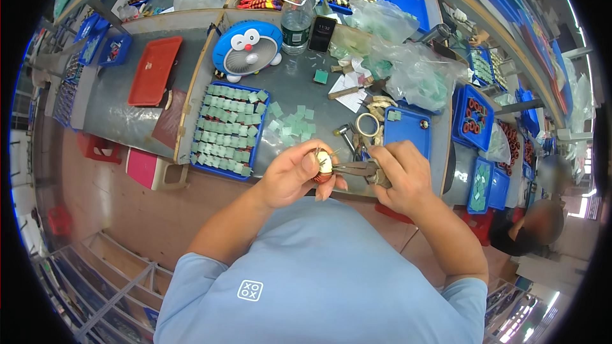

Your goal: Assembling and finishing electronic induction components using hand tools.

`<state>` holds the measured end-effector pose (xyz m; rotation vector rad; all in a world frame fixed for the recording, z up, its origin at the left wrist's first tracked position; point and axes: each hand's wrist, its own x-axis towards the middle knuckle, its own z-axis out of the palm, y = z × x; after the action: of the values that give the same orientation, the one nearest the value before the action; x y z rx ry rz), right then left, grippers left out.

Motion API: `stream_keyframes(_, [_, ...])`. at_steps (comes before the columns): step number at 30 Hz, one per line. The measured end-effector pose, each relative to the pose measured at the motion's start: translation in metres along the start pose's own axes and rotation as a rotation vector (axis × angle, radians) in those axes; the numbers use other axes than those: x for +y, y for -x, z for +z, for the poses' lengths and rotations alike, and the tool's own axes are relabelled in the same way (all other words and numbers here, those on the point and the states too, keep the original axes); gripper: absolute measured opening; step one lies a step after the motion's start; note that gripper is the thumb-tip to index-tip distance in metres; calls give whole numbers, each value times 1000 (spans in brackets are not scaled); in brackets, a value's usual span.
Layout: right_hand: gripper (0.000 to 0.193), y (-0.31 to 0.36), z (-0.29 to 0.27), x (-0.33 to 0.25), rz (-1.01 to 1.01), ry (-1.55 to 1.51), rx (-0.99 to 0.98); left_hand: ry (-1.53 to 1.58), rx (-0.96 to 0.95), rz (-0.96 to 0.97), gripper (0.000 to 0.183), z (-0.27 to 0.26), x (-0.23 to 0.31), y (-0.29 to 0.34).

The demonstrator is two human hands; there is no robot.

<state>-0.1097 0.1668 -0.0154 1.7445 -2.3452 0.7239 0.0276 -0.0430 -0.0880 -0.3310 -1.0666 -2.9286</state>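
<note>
Left hand (290,176), coil (324,167), seemingly between fingertips (310,164)

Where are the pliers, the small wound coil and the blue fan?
Pliers (358,169): head view, on the metal nose.
Small wound coil (325,164): head view, on its pale upper part.
Blue fan (252,59): head view, on the white hub of its grille.

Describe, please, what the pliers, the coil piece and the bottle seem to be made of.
Pliers in the right hand: probably steel, grey with a dull sheen.
Coil piece in the left hand: reddish, ridged winding suggests coated copper wire; pale part unclear.
Bottle: likely smooth clear plastic, being see-through with highlights.
</note>
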Motion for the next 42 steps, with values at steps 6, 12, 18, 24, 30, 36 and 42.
stream_keyframes(6, [59,12,-7,5,18,-46,9,14,53,-7,50,15,-10,-7])
stream_keyframes(12, [49,26,-20,11,18,-233,-106,-241,-54,7,47,16,-8,-7])
stream_keyframes(18, [48,33,-27,9,28,-119,-60,-226,-43,-14,44,23,-11,-15])
stream_keyframes(24, [56,39,-8,4,138,-7,83,-282,46,37,42,35,-13,-16])
stream_keyframes(30, [59,34,-8,-4,190,-114,68,-502,96,90,54,35,-12,-10])
stream_keyframes(36, [56,31,16,-11,240,-1,163,-691,261,195,52,35,-18,-7])
stream_keyframes(42, [53,9,20,-33,262,-146,155,-881,208,276,48,18,6,10])
